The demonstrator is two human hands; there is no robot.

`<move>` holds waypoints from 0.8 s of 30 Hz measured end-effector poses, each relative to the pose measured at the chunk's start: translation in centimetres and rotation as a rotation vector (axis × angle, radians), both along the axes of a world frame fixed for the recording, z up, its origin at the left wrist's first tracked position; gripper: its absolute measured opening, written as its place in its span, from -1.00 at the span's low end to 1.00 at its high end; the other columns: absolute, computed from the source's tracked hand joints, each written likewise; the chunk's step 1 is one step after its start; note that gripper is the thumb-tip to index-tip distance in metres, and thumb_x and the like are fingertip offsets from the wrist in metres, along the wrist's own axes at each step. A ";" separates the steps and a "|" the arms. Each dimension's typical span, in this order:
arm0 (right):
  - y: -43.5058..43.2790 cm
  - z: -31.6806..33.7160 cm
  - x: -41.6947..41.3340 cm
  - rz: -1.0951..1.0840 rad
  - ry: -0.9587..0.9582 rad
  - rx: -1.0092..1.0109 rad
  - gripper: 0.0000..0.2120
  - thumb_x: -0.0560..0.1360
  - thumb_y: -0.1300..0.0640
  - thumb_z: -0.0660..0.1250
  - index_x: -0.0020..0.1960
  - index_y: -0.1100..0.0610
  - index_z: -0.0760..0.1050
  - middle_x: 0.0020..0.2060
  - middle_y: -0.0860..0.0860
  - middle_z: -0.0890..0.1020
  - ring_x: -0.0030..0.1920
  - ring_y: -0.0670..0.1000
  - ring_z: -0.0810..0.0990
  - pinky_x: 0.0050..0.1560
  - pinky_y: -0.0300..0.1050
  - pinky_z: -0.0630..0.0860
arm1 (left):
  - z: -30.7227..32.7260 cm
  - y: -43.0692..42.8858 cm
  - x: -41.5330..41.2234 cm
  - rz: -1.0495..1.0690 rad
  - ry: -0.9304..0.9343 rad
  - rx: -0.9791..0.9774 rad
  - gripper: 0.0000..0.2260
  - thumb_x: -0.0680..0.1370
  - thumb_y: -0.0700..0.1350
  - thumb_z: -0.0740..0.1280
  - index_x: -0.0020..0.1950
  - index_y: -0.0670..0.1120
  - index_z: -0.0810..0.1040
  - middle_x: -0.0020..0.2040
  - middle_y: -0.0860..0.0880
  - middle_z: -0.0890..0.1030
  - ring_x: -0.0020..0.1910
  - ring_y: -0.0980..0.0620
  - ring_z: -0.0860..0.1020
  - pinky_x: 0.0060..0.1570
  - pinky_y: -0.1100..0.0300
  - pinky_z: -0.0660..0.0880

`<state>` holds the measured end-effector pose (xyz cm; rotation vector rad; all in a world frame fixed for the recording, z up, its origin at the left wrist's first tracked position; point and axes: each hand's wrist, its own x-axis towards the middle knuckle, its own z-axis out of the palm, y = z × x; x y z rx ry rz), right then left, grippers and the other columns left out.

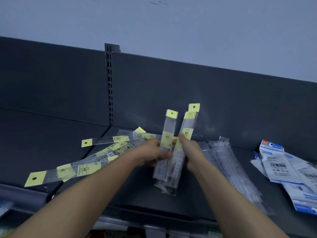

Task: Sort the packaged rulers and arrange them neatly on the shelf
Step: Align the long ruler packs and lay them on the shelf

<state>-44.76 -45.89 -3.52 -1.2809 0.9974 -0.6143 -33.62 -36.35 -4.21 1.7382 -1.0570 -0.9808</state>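
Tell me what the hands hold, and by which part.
The left hand and right hand both grip one bundle of yellow-tagged packaged rulers around its middle, tags pointing up.

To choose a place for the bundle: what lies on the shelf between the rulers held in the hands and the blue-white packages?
In the head view, a loose pile of clear-packaged rulers lies on the shelf between the held bundle and the blue-white packages.

Dark shelf (42, 138) carries scattered yellow-tagged rulers (82, 169), clear-sleeved rulers (228, 162), blue-white packets (277, 165).
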 end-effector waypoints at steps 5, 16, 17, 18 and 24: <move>-0.8 -2.2 -0.8 -0.019 0.170 -0.247 -0.73 0.50 0.00 0.40 0.04 0.18 0.53 -0.06 0.07 0.66 -0.08 0.07 0.65 -0.08 0.03 0.62 | -0.3 -0.4 0.2 -0.016 0.041 -0.017 -0.86 0.50 -0.20 0.43 0.03 -0.05 0.57 -0.03 -0.08 0.67 -0.07 -0.06 0.65 -0.11 -0.03 0.59; -1.4 -3.1 -1.6 0.049 0.799 -0.686 -0.72 0.46 0.09 0.28 0.08 0.22 0.55 0.13 0.17 0.52 0.09 0.19 0.54 -0.08 -0.11 0.42 | 0.3 -1.0 -1.6 -0.184 -0.729 0.281 -0.82 0.58 -0.09 0.29 0.09 -0.18 0.55 0.08 -0.14 0.57 -0.07 -0.13 0.61 -0.21 0.10 0.59; -1.4 -3.2 -1.6 0.051 0.791 -0.697 -0.72 0.46 0.12 0.25 0.11 0.20 0.55 0.14 0.17 0.51 0.11 0.19 0.53 -0.03 -0.08 0.44 | 0.2 -0.9 -1.2 -0.165 -0.835 0.249 -0.77 0.57 -0.08 0.30 0.17 -0.13 0.56 0.15 -0.11 0.56 0.05 -0.11 0.57 -0.09 0.11 0.55; -1.2 -3.1 -1.7 0.055 0.771 -0.709 -0.70 0.47 0.14 0.24 0.15 0.18 0.54 0.16 0.16 0.50 0.14 0.18 0.52 0.03 -0.06 0.44 | 0.2 -0.7 -0.6 -0.114 -0.933 0.220 -0.74 0.55 -0.06 0.32 0.21 -0.10 0.56 0.19 -0.10 0.55 0.13 -0.10 0.53 -0.01 0.11 0.49; 0.4 -3.2 -0.5 0.228 0.681 -0.909 -0.69 0.52 0.04 0.28 0.24 0.04 0.56 0.27 0.06 0.50 0.30 0.09 0.41 0.21 -0.06 0.40 | -0.2 0.0 3.3 0.074 -1.105 0.411 -0.74 0.48 0.12 0.38 0.01 -0.03 0.52 0.12 -0.03 0.54 0.17 -0.08 0.48 0.08 0.06 0.31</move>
